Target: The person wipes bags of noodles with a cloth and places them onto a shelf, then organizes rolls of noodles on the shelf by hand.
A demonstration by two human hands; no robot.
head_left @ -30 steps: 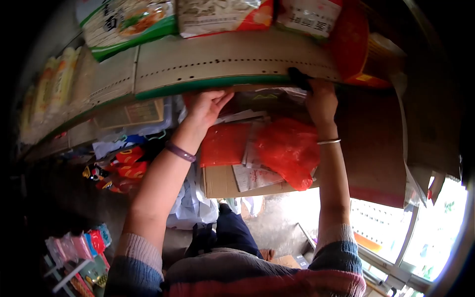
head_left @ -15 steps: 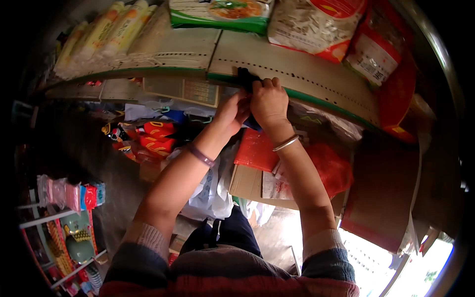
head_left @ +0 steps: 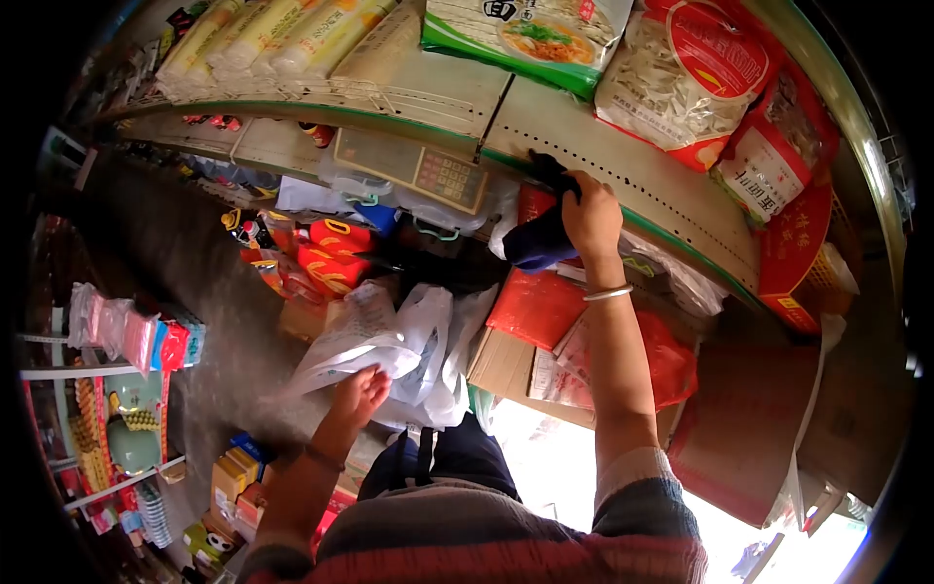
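Note:
My right hand (head_left: 591, 216) is closed on a dark cloth (head_left: 538, 240) at the front edge of the shelf (head_left: 603, 161). Part of the cloth reaches over the shelf's edge, and a dark blue part hangs below and left of the hand. Lower down, my left hand (head_left: 361, 393) is apart from it, close to the white plastic bags (head_left: 365, 341), with its fingers slightly curled and nothing visible in them. Whether it touches the bags I cannot tell.
Food packets (head_left: 681, 78) and a green noodle packet (head_left: 530, 39) lie on the shelf. Below it are a calculator (head_left: 413, 167), a red folder (head_left: 535, 307) and a cardboard box (head_left: 735, 428). A rack (head_left: 92, 373) with goods stands at the left.
The two hands were together at the shelf edge half a second ago. My left hand has since moved down toward the white bags, and more of the dark blue cloth shows beside my right hand.

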